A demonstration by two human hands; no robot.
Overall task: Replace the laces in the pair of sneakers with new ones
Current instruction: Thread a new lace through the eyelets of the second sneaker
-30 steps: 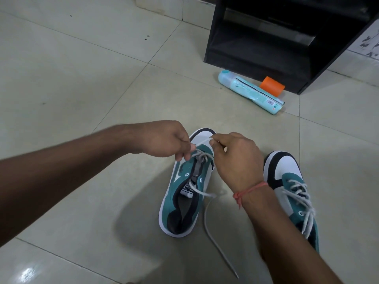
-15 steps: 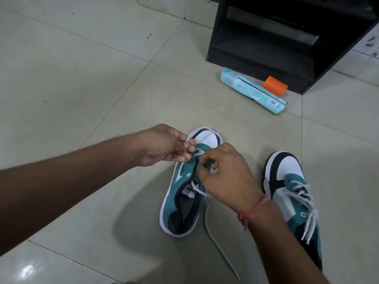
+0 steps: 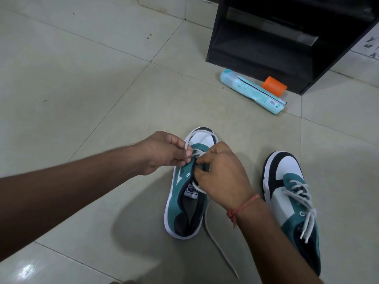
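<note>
Left hand (image 3: 164, 153) pinches a loop of the white lace (image 3: 213, 230) over the toe end of the teal-and-white sneaker (image 3: 184, 201) lying mid-floor; right hand (image 3: 223, 173), red thread bracelet (image 3: 242, 208) on the wrist, is curled on the same lace at the eyelets, both hands close together, the lace's loose tail trailing near-right across the tile floor (image 3: 82, 99). Second sneaker (image 3: 291, 193) sits to the right, fully laced, apart from the first. Far right, a light-blue bottle (image 3: 252, 92) lies on its side touching an orange cup (image 3: 274, 86), just in front of a black cabinet (image 3: 287, 37).
</note>
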